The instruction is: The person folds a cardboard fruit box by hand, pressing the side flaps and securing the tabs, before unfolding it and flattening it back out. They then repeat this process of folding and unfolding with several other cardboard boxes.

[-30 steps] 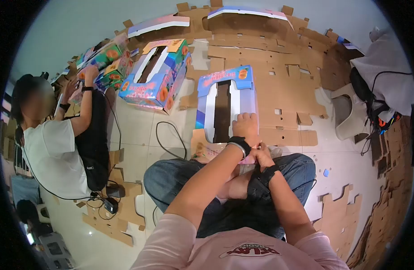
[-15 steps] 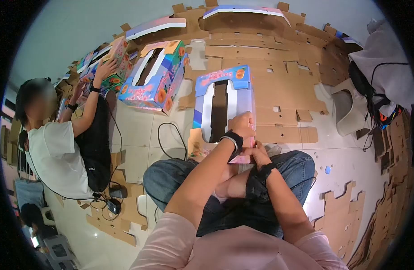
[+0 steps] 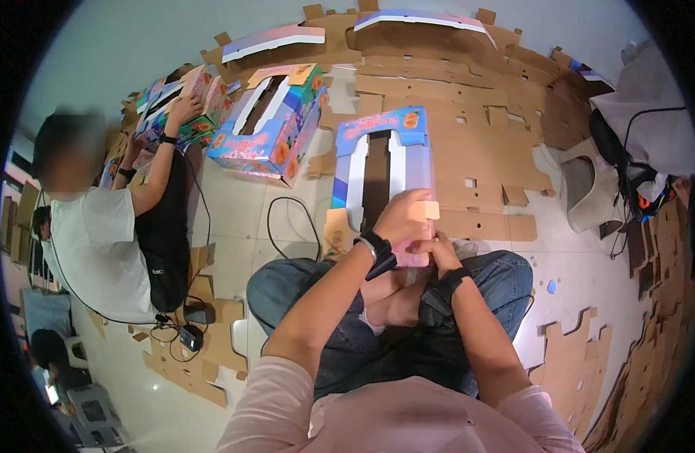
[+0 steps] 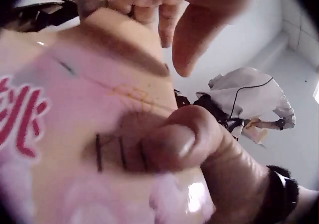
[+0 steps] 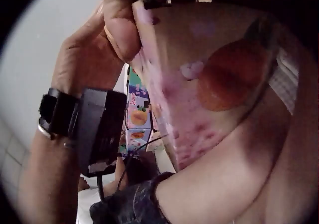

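Note:
A blue and pink fruit-print carton (image 3: 412, 166) with a long top opening stands before the crossed legs. Its tan flap (image 3: 432, 210) sticks out at the right edge, where my left hand (image 3: 396, 217) holds it with bent fingers. My right hand (image 3: 441, 254) grips the near right corner. In the left wrist view the right thumb (image 4: 179, 142) presses flat on the pink printed panel (image 4: 65, 109), while the left hand (image 4: 199, 9) is above the flap. The right wrist view shows the left hand (image 5: 82, 59) beside the peach-print side (image 5: 184, 84); some fingertips are hidden.
Another carton (image 3: 287, 140) stands to the left. Beyond it a seated person in a white shirt (image 3: 91, 241) handles a further box. Flattened cardboard (image 3: 468, 143) covers the floor behind and right. A black cable (image 3: 270, 219) loops left of the carton; a stool (image 3: 585, 189) stands right.
My left hand has shifted left, and the tan flap now shows at its fingers. My right thumb has come onto the carton's near end. The other person's hand has moved onto their box.

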{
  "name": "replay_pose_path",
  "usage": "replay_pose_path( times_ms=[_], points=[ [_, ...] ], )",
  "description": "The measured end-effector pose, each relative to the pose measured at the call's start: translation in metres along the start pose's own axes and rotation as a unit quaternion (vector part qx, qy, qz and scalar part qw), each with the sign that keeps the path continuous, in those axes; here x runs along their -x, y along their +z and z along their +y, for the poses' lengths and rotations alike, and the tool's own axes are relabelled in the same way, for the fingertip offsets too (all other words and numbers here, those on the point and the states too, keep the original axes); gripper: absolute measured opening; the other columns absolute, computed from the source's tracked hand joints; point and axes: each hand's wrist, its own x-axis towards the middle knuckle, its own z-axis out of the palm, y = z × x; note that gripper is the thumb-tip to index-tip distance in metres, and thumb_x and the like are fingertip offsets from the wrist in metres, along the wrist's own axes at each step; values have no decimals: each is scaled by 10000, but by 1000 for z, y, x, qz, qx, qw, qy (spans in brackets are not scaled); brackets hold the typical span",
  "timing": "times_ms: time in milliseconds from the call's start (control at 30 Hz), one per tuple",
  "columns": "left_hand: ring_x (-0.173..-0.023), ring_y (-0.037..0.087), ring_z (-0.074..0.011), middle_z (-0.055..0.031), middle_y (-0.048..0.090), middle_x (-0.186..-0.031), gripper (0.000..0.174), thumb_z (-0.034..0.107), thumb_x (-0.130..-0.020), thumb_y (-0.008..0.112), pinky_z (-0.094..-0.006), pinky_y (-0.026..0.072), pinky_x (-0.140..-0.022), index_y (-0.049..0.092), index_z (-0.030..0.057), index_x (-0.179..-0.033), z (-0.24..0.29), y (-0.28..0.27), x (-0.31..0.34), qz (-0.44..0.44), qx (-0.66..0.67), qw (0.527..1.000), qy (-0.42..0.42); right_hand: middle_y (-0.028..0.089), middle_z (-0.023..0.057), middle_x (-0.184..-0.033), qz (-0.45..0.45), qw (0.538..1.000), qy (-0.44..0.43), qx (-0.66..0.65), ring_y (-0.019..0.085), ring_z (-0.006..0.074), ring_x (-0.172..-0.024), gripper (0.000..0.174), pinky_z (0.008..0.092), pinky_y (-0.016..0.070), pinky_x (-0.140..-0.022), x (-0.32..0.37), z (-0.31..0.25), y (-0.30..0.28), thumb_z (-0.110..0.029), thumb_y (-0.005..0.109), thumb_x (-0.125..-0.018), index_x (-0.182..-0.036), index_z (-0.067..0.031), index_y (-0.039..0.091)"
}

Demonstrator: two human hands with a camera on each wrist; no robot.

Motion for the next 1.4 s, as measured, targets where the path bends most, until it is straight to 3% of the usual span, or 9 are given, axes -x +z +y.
replay_pose_path(
  times_ms=[100, 200, 267, 367, 733, 933, 1067, 1133, 1400],
  points=[
    [-1272, 437, -345, -191, 510, -1312, 704, 138, -679, 776, -402, 321, -1094, 500, 22, -1316, 1, -30, 28, 88, -192, 976, 52, 652, 183, -946, -9, 1000, -2, 14, 679, 287, -848, 699, 383, 556, -798, -8, 6, -8, -18, 737, -600, -1206, 100, 411],
    [-1087, 575, -336, -178, 595, -1174, 715, 87, -651, 775, -403, 463, -957, 481, -9, -1296, -22, -67, 55, 224, -296, 926, 61, 652, 170, -939, -3, 999, -4, 32, 671, 281, -861, 669, 369, 537, -822, -16, 14, -17, -64, 733, -603, -1189, 97, 454],
    [-782, 643, -266, -148, 646, -967, 571, 201, -760, 760, -390, 539, -685, 532, -2, -1243, -34, -91, 70, 285, -13, 934, -214, 650, 146, -931, -23, 999, -11, 38, 657, 268, -845, 536, 343, 524, -810, -14, 11, -15, -67, 712, -613, -1104, 74, 548],
    [-587, 599, -195, -97, 642, -804, 408, 231, -819, 727, -341, 486, -482, 591, 5, -1130, -113, -118, 75, 215, 219, 878, -369, 650, 139, -925, -11, 998, -50, 21, 652, 260, -828, 479, 338, 522, -804, -14, 12, -16, -67, 701, -619, -1067, 50, 579],
    [-896, 657, -146, -59, 671, -1016, 412, 345, -875, 660, -266, 524, -767, 612, 49, -1157, -33, -88, 73, 21, 404, 871, -278, 661, 126, -1023, -57, 998, 21, 6, 635, 264, -940, 465, 392, 502, -854, 1, -62, -75, -243, 664, -702, -1089, 9, 611],
    [-1037, 616, -202, -102, 624, -1141, 626, 345, -735, 746, -351, 514, -845, 550, 64, -1259, -17, -49, 75, 84, 321, 907, -260, 670, 82, -941, 7, 993, 54, 102, 639, 247, -881, 417, 387, 510, -771, -39, -72, -122, -174, 688, -686, -1067, -12, 639],
    [-1038, 615, -205, -117, 635, -1128, 637, 316, -705, 756, -343, 503, -843, 560, 58, -1253, -9, -38, 79, 141, 318, 900, -264, 658, 102, -1025, 201, 916, -91, 336, 634, 257, -913, 494, 396, 499, -834, -37, -61, -82, -94, 719, -708, -1177, 7, 601],
    [-958, 643, -186, -110, 671, -1033, 554, 294, -728, 740, -316, 501, -813, 599, 9, -1181, -21, -37, 77, 135, 316, 909, -238, 649, 142, -1083, 272, 751, -352, 487, 628, 279, -964, 580, 384, 484, -881, -49, -52, -74, -96, 730, -712, -1255, 6, 554],
    [-919, 648, -170, -90, 675, -1029, 422, 211, -768, 722, -309, 507, -826, 625, 11, -1127, -42, -26, 75, 158, 365, 899, -183, 641, 205, -1061, -72, 790, -322, 517, 622, 333, -999, 456, 365, 478, -903, -19, -59, 61, -135, 730, -677, -1099, 21, 657]
  ],
)
